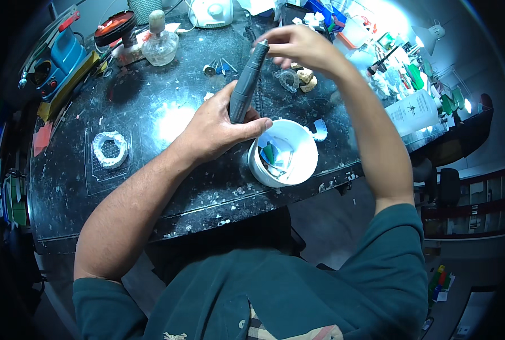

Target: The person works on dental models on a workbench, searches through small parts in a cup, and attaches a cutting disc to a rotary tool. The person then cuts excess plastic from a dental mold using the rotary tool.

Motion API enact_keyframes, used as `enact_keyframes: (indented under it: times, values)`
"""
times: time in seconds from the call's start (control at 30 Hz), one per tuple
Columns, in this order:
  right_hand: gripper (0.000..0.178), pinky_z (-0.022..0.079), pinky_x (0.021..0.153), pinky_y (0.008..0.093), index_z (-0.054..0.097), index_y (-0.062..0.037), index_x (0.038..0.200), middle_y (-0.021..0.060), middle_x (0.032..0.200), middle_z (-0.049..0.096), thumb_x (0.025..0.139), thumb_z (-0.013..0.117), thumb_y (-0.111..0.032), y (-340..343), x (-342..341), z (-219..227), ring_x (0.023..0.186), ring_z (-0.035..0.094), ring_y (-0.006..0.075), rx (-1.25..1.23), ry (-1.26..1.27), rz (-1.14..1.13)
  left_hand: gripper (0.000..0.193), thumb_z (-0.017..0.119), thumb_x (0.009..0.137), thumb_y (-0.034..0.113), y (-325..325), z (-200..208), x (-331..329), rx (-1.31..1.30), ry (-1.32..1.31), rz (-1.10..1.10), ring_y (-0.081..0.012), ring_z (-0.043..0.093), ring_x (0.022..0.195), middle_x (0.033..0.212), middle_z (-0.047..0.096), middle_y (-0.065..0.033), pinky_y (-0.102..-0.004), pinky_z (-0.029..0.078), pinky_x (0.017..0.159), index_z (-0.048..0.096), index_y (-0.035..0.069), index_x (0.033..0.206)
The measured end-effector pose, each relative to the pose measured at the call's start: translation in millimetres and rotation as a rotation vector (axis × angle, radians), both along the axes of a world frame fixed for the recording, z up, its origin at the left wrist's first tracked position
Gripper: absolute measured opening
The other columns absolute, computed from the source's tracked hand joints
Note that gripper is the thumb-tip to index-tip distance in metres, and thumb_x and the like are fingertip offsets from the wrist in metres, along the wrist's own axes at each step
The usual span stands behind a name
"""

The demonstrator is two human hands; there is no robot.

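Note:
My left hand (210, 133) is wrapped around a dark grey rotary handpiece (247, 88), held tilted over the bench with its tip pointing away from me. My right hand (309, 48) is at the tip end, its fingers bent loosely and apart. Some of those fingertips lie behind the tip, and nothing shows held in them. Just under my left thumb stands a white tub (266, 174) with small green and pale scraps in it. Beyond the handpiece lie several small burs (225, 65). A clear dental arch piece (288, 80) and cream dental models (306, 82) sit below my right hand.
A white horseshoe-like plaster piece (109, 150) lies on the dark bench (179, 201) at left. Farther back are a glass spirit burner (160, 48), a red-topped round dish (115, 28) and a white rounded device (210, 12). Clutter and a white bottle (412, 112) fill the right.

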State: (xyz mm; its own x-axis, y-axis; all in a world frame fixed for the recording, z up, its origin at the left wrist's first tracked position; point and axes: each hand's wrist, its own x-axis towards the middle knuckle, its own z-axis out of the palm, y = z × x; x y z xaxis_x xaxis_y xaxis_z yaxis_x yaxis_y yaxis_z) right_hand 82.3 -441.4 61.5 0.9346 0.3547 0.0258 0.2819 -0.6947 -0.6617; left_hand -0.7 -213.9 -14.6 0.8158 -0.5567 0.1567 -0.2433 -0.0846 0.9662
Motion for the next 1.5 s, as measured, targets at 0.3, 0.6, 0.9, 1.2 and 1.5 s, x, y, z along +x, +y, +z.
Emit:
enact_keyframes:
  times: [0.3,0.6,0.9,1.2,1.5]
  values:
    - [0.038,0.05,0.079,0.028,0.072,-0.0081,0.111,0.0047,0.101,0.066,0.084,0.078,-0.034,-31.0,-138.4,11.4,0.092,0.061,0.0134,-0.133,0.078,0.084,0.05,0.077,0.083,0.034,-1.2,-1.7,2.4,0.022,0.033,0.021,-0.0157,0.065,0.076,0.081,0.065,-0.0075,-0.0284,0.052,0.069,0.054,0.001,0.113]
    - [0.048,0.049,0.093,0.0391,0.067,-0.015,0.116,0.0112,0.125,0.062,0.071,0.082,-0.02,-34.7,-166.7,-17.8,0.111,0.062,0.0266,-0.045,-0.195,0.308,0.022,0.067,0.093,0.021,-10.7,0.9,-6.1,-0.219,0.107,0.122,-0.0048,0.055,0.066,0.079,0.064,-0.0026,-0.0201,0.041,0.06,0.053,0.006,0.1]
    - [0.017,0.052,0.085,0.0284,0.07,-0.0005,0.093,0.0041,0.097,0.067,0.077,0.073,0.002,-98.7,-176.2,0.1,0.089,0.066,0.0146,0.244,-0.082,-0.322,0.02,0.064,0.095,0.017,-6.1,-3.3,-4.7,-0.235,0.133,0.089,-0.0108,0.061,0.072,0.082,0.064,-0.0063,-0.0223,0.045,0.062,0.05,0.005,0.102]
    - [0.033,0.052,0.08,0.0336,0.071,-0.0056,0.1,0.0093,0.099,0.072,0.082,0.078,-0.032,-137.2,-122.3,-34.8,0.085,0.068,0.0207,-0.414,-0.583,-0.58,0.02,0.063,0.094,0.017,-12.2,-2.9,-15.1,-0.269,0.085,0.063,-0.0086,0.054,0.065,0.079,0.062,-0.0055,-0.0234,0.045,0.06,0.048,0.007,0.102]
    - [0.085,0.053,0.089,0.0391,0.062,-0.008,0.126,0.0159,0.111,0.07,0.066,0.078,-0.067,-45.0,-18.2,-31.6,0.103,0.068,0.028,-0.586,-0.122,-0.424,0.02,0.065,0.094,0.016,-12.1,0.9,-11.4,-0.216,0.099,0.061,-0.0096,0.059,0.069,0.079,0.06,-0.0035,-0.0244,0.047,0.062,0.05,0.005,0.103]
